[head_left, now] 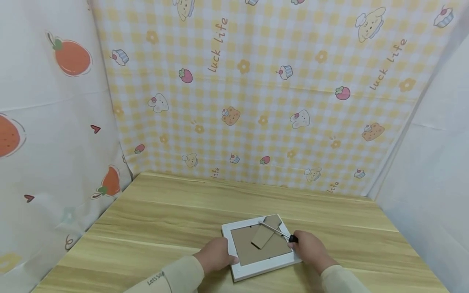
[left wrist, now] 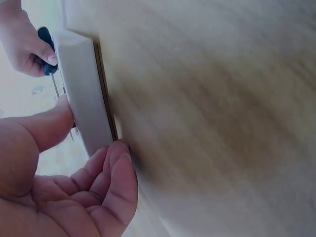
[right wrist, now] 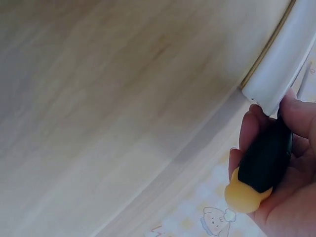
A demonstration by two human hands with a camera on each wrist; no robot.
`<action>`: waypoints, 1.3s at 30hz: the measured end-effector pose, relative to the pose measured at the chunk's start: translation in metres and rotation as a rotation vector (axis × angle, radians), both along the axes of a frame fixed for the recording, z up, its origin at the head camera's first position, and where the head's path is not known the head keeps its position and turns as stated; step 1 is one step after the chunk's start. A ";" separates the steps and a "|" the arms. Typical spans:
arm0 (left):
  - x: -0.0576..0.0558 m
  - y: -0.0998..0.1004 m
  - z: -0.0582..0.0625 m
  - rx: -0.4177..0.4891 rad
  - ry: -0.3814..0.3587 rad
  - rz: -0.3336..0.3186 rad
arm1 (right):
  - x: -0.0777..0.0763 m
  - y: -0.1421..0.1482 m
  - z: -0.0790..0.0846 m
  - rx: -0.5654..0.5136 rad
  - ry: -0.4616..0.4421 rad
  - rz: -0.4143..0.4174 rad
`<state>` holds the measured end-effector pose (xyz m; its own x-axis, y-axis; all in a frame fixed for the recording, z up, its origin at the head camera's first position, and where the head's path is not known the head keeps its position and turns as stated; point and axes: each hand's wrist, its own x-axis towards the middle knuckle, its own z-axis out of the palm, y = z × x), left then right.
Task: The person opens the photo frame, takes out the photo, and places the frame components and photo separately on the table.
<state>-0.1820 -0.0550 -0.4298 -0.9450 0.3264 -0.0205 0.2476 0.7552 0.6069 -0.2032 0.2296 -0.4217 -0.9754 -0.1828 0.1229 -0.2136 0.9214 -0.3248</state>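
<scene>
A white picture frame [head_left: 265, 265] is turned back side up, showing its brown backing board [head_left: 249, 252] and a brown easel stand [head_left: 264, 237]. My left hand [head_left: 216, 255] grips the frame's left side, thumb on top and fingertips [left wrist: 118, 153] under the edge. In my right hand [head_left: 311, 250] is a screwdriver [right wrist: 266, 155] with a black handle and yellow end. Its metal shaft crosses over the stand, the tip by the frame's far rail. Fingertips and thumb of the right hand are also at the frame's right corner.
The frame is over a wood-grain table [head_left: 165, 219]. Behind it hangs a yellow checked curtain [head_left: 256, 134] with cartoon prints. White cloth [head_left: 51, 134] with fruit prints closes the left side, and plain white cloth [head_left: 432, 162] the right.
</scene>
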 end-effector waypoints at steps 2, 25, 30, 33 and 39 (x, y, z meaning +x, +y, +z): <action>-0.007 -0.002 -0.008 -0.003 -0.013 -0.006 | 0.000 0.001 0.001 -0.017 -0.011 0.004; -0.055 -0.025 0.017 0.022 0.053 0.091 | 0.034 0.013 -0.005 -0.001 0.077 -0.042; -0.058 -0.021 0.011 0.022 0.070 0.063 | 0.035 0.011 -0.006 -0.007 0.079 -0.047; -0.058 -0.019 0.009 0.013 0.087 0.053 | 0.035 0.010 -0.007 -0.005 0.077 -0.051; -0.059 -0.018 0.007 0.014 0.117 0.049 | 0.033 0.009 -0.009 -0.008 0.060 -0.064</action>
